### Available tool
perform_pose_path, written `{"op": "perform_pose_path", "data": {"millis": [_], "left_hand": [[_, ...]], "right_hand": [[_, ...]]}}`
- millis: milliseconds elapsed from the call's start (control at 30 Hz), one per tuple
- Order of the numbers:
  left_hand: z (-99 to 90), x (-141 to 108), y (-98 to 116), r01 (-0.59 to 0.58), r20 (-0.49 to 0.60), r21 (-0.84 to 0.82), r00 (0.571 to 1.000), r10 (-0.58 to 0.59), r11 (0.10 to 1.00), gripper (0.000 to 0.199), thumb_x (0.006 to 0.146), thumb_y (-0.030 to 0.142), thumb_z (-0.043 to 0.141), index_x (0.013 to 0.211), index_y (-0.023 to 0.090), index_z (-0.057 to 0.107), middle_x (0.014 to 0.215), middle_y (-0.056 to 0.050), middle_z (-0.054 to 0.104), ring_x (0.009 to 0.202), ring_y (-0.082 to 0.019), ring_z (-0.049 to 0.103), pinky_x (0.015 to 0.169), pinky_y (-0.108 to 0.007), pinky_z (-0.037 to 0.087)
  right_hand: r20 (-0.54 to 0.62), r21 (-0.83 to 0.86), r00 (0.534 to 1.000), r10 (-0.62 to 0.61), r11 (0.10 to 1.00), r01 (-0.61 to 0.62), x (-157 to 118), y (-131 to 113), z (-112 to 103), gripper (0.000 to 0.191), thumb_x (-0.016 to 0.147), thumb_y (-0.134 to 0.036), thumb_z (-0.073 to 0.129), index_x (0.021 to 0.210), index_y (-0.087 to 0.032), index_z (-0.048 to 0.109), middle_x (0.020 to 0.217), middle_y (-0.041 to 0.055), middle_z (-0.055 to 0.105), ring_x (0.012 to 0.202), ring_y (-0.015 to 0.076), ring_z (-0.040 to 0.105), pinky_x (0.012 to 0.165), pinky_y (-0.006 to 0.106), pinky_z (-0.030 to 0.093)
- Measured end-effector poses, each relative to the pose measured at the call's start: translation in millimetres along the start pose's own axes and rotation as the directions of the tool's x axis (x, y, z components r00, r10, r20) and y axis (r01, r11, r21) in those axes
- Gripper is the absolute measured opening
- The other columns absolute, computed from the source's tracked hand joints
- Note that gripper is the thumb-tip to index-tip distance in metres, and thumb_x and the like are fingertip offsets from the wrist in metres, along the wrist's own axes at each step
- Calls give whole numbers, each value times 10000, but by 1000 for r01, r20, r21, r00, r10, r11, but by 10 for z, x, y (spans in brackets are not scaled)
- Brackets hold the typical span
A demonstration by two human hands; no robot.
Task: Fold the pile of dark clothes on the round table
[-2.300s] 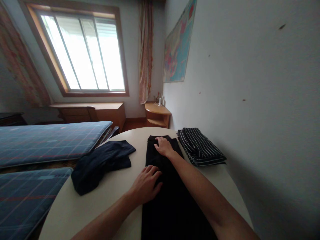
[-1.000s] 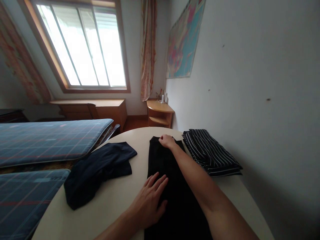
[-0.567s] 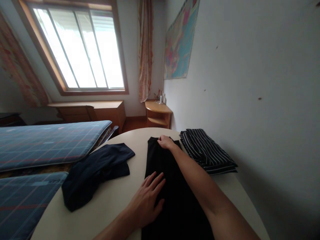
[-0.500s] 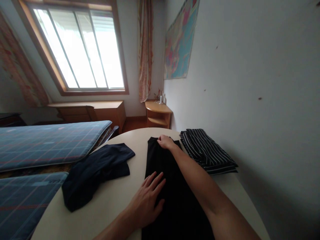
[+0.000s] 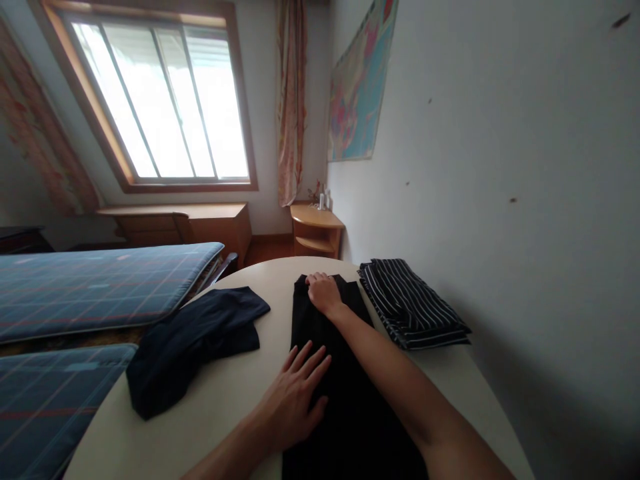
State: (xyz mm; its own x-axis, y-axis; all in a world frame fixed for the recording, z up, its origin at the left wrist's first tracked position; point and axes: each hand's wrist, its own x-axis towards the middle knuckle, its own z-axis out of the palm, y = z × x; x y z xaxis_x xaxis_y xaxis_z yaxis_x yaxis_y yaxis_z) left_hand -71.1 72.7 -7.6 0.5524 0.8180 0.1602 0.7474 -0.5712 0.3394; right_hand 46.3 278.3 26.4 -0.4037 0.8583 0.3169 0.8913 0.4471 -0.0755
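Observation:
A long black garment (image 5: 350,387) lies lengthwise on the pale round table (image 5: 280,267). My left hand (image 5: 295,400) rests flat on its left side, fingers spread, holding nothing. At the garment's far end, my right hand (image 5: 323,292) has its fingers bent together over the cloth near the top edge; the fingertips are small and partly hidden. To the left lies a crumpled dark navy garment (image 5: 195,347). Striped black-and-white cloth (image 5: 407,300), folded in layers, sits to the right of the black garment, beyond my right forearm.
Along the right runs a white wall (image 5: 475,133) with a map (image 5: 360,87). Blue plaid mattresses (image 5: 100,287) stand left of the table. Beyond the table are a corner shelf (image 5: 317,215) and a wooden desk (image 5: 215,211) under the window (image 5: 165,100).
My right hand has shifted slightly left along the garment's far edge, and its fingers now lie over the cloth instead of pinching it from the side. My left hand has barely moved.

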Motion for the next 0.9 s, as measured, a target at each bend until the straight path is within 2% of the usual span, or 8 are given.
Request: {"op": "perform_pose_path", "data": {"millis": [67,133,233,400,633,767,900], "left_hand": [[-20,2,13,5,11,0,1000,-5,1000,727,878,250,538,1544,289,250,1615,-19,242,1499,-283,131,1207,-562,159],[-36,3,23,18,24,2,1000,-18,1000,722,878,257,542,1542,284,260,1613,-27,246,1498,-283,138,1208,-556,163],[-47,3,28,23,32,6,999,-23,1000,717,879,252,533,1542,283,261,1613,-25,250,1496,-278,153,1208,-552,168],[-40,13,9,23,35,-21,999,-22,1000,748,855,234,550,1542,298,262,1613,-16,243,1491,-294,170,1205,-565,174],[-42,33,-13,42,65,-54,997,-38,998,819,822,232,573,1554,323,217,1618,6,218,1492,-300,165,1208,-568,169],[-20,41,-32,37,76,-65,997,-32,997,833,815,242,579,1557,320,208,1620,0,203,1490,-311,166,1201,-580,174],[8,33,-46,29,51,-67,998,-25,997,842,802,232,590,1553,322,218,1620,0,200,1490,-315,165,1198,-587,176]], "right_hand": [[-3,3,994,-110,994,110,8,-83,21,299,954,-179,425,1181,-216,615,1224,105,634,1128,236,527,955,353,365],[7,17,990,-141,990,140,51,-160,58,323,970,-203,410,1225,-225,607,1244,93,632,1141,232,522,952,349,372],[46,31,996,-82,996,81,184,-245,113,328,986,-257,416,1254,-232,603,1270,85,630,1175,220,515,974,339,365],[120,4,992,31,999,-32,508,-315,182,289,952,-344,496,1102,-198,695,1209,127,669,1194,260,521,985,384,364],[222,-15,954,200,979,-202,862,-373,292,270,846,-207,607,1086,-164,723,1181,177,688,1179,278,575,1001,415,354],[236,21,927,293,952,-306,972,-309,308,282,859,-186,571,1098,-169,720,1136,174,707,1101,263,635,956,402,390],[203,79,928,312,940,-333,933,-185,334,253,905,-312,551,1060,-222,730,1107,126,721,1075,248,639,953,410,390]]}}
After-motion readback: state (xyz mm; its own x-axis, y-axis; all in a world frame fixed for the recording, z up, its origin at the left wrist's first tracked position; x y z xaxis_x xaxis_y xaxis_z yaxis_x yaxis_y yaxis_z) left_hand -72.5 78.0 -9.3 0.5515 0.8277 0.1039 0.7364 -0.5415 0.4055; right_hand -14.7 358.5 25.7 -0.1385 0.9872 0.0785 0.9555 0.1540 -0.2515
